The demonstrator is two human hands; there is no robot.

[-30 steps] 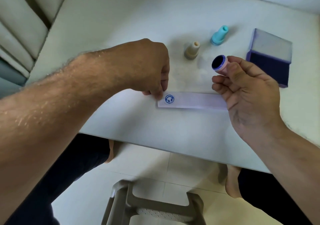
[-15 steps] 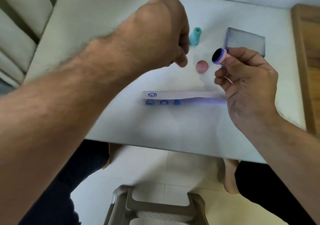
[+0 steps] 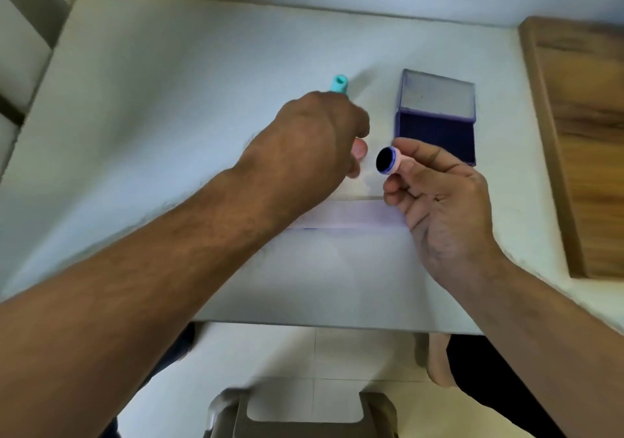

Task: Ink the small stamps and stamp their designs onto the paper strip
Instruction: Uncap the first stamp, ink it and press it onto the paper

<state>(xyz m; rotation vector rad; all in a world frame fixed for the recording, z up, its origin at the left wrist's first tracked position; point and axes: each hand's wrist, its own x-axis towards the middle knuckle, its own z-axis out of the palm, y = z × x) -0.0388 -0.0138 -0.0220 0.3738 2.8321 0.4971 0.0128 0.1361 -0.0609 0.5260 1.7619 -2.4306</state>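
Observation:
My right hand (image 3: 442, 201) holds a small pink stamp (image 3: 391, 162) by its body, its round dark-blue inked face turned up and to the left. My left hand (image 3: 314, 143) reaches over the table, its fingertips pinched on a small pink cap (image 3: 359, 149) just left of the stamp. The white paper strip (image 3: 354, 216) lies below both hands, its left end hidden under my left forearm. An open blue ink pad (image 3: 435, 135) sits behind my right hand with its lid (image 3: 437, 96) raised. A teal stamp (image 3: 103, 84) stands behind my left hand.
The white table (image 3: 169, 133) ends at a front edge near my body. A wooden board (image 3: 580, 140) lies along the right side. A grey plastic stool (image 3: 304, 410) stands on the tiled floor below, between my legs.
My left hand left the paper strip, lifted, then came down onto the pink cap beside the stamp. My right hand kept the pink stamp face-up. The camera view shifted.

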